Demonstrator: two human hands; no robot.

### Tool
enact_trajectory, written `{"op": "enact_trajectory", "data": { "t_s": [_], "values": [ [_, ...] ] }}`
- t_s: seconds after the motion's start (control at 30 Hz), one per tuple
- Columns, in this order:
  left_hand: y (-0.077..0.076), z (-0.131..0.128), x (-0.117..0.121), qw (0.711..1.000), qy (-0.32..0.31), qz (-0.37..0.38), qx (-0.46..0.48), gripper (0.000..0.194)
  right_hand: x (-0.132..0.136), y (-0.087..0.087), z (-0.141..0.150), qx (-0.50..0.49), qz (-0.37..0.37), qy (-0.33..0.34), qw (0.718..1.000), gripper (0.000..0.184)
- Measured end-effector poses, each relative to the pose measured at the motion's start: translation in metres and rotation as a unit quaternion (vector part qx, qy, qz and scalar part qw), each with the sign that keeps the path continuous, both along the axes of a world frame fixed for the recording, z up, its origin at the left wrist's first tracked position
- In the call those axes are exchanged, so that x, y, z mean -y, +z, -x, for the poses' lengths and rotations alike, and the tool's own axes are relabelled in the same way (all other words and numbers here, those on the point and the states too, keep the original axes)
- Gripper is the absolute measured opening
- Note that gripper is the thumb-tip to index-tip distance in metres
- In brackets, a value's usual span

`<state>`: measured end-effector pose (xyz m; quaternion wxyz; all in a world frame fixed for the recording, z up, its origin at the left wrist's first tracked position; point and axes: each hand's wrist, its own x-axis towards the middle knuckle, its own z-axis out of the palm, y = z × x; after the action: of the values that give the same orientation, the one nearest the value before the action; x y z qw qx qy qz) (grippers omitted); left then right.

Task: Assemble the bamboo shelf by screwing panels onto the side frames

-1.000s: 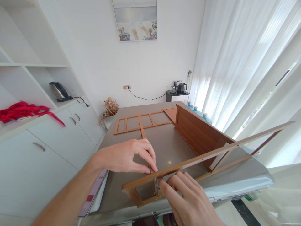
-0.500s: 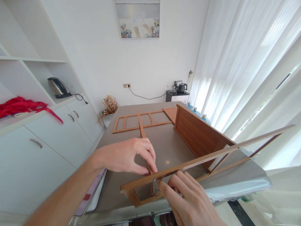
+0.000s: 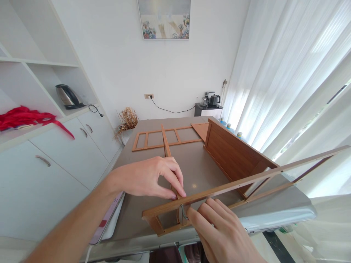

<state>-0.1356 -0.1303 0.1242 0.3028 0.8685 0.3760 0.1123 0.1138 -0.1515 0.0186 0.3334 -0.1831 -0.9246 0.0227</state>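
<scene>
In the head view, the wall picture (image 3: pixel 166 22) has shifted slightly upward. The left hand (image 3: pixel 155 178) pinches a wooden bar (image 3: pixel 166 146) between thumb and fingers; a wooden frame (image 3: pixel 226 190) crosses just right of its fingertips. The right hand (image 3: pixel 222 227) curls against a metal key (image 3: pixel 182 212) on its left, grip hidden.

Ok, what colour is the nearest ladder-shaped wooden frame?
Nearest frame: warm brown, best in head view.
</scene>
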Motion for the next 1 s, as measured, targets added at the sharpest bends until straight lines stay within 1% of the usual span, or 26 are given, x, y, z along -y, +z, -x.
{"op": "enact_trajectory", "data": {
  "t_s": [0.2, 0.37, 0.57, 0.73, 0.87, 1.0],
  "values": [
    [-0.001, 0.001, 0.000, 1.000, 0.000, 0.001, 0.003, 0.020, -0.001, -0.004, 0.001, -0.011, 0.005, -0.001, 1.000, 0.027],
    [-0.004, 0.002, -0.001, 1.000, 0.003, -0.009, 0.010, 0.020, -0.002, -0.002, 0.000, -0.013, 0.017, -0.003, 1.000, 0.028],
    [-0.007, 0.002, 0.000, 0.999, 0.000, -0.027, 0.017, 0.022, 0.001, -0.001, 0.000, -0.018, 0.004, -0.011, 1.000, 0.023],
    [-0.008, 0.003, 0.000, 0.999, 0.001, -0.032, 0.021, 0.022, 0.006, -0.005, 0.007, -0.052, 0.015, -0.018, 0.998, 0.017],
    [-0.008, 0.003, 0.000, 0.999, 0.002, -0.027, 0.026, 0.022, 0.010, -0.010, 0.012, -0.089, 0.026, -0.024, 0.995, 0.018],
    [-0.009, 0.004, 0.000, 0.999, 0.001, -0.024, 0.035, 0.021, 0.011, -0.010, 0.014, -0.100, 0.023, -0.035, 0.994, 0.018]
  ]
}}
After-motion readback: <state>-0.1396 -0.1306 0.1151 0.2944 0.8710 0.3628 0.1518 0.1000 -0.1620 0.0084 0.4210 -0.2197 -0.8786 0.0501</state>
